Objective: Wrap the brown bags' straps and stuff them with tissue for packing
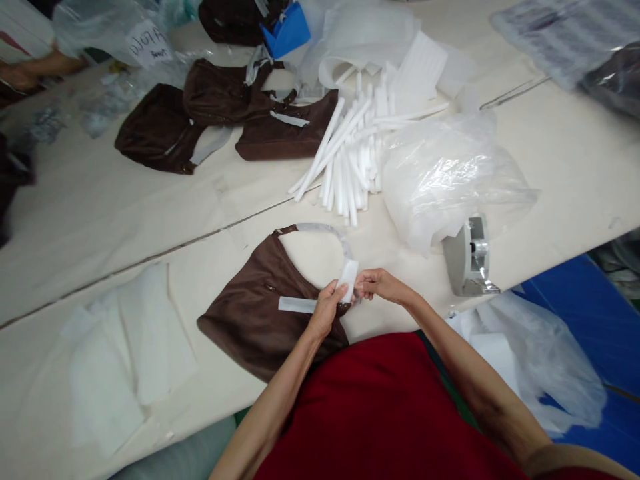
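A brown handbag (255, 300) lies on the table right in front of me, its strap (325, 230) wrapped in pale covering and curving up to the right. My left hand (327, 303) is closed on a white foam wrap (348, 277) at the strap's right end. Just right of it, my right hand (377, 285) has its fingers pinched together by the wrap's edge; whatever they hold is too small to make out. Across the bag's front runs a white strip (297, 305), partly covered by my left hand.
A grey tape dispenser (467, 260) stands to the right beside a clear plastic bag (450, 173). White foam rods (350, 160) are heaped behind, near more brown handbags (290, 130). Thin white sheets (130, 340) lie at left. Another person's arm (45, 67) shows at far left.
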A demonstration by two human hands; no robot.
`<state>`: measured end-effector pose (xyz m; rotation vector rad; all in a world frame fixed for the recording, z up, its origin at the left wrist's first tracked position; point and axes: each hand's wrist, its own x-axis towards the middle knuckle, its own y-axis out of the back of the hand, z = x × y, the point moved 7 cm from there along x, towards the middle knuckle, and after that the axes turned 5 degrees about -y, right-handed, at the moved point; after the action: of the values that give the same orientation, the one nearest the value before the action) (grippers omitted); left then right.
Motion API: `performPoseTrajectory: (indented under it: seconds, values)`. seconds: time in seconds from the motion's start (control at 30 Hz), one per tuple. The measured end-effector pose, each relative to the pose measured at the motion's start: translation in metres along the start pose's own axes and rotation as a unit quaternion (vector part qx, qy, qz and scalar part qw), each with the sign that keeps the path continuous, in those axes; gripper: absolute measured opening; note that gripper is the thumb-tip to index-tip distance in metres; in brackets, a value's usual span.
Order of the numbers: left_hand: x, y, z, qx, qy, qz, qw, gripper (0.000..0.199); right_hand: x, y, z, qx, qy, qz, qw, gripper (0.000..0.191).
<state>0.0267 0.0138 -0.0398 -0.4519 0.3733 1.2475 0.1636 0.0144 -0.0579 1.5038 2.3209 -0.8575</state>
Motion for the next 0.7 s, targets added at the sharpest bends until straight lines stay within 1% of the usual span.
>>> performPoseTrajectory:
  seconds: [0.07, 0.13, 0.3, 0.4, 0.53, 0.7]
  values:
    - [0.0, 0.001, 0.001, -0.024, 0.01, -0.004, 1.0, 0.038, 0.003, -0.001, 0.001, 0.013, -0.002, -0.007, 1.0, 0.026]
    - [0.0, 0.003, 0.0, -0.044, 0.019, -0.004, 0.999, 0.037, 0.006, -0.004, 0.001, 0.021, 0.005, -0.001, 1.0, 0.023]
    - [0.001, 0.006, -0.001, -0.07, 0.025, -0.001, 0.997, 0.039, 0.01, -0.015, -0.001, 0.01, 0.035, 0.036, 0.999, 0.014]
    - [0.002, 0.007, -0.001, -0.072, 0.023, 0.001, 0.997, 0.039, 0.009, -0.017, -0.005, -0.011, 0.046, 0.061, 0.997, 0.011]
    - [0.002, 0.009, -0.003, -0.06, 0.031, 0.001, 0.998, 0.043, 0.013, -0.016, -0.006, -0.033, 0.052, 0.082, 0.995, 0.01]
    - [0.005, 0.007, -0.007, -0.059, 0.022, -0.014, 0.998, 0.05, 0.031, -0.014, 0.001, -0.04, 0.059, 0.143, 0.987, 0.016]
